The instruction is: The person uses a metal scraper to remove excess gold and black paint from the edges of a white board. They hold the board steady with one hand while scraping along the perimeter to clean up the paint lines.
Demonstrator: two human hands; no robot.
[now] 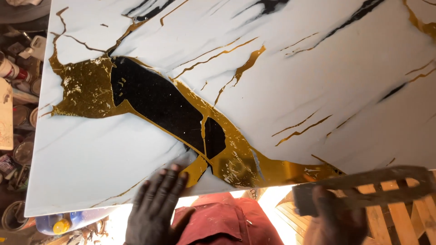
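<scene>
The glossy white marbled panel (254, 86), veined in gold and black, already looks finished across most of its face. At its near edge the left hand (154, 208) lies flat on it with fingers spread. The right hand (334, 218) grips a blurred, slotted wooden tool (372, 186) just off that edge; cans (18, 149) crowd the floor at left.

Along the left edge, a crowded heap of paint tins (20, 152) and small pots (9, 68) is seen, most of them stained and dusty. A blue plastic container with a yellow cap (61, 223) is found at the lower left, beside a round tin (12, 217). At the lower right, wooden slats (399, 213) are lit by strong warm sunlight, and the ground between them is washed out by glare.
</scene>
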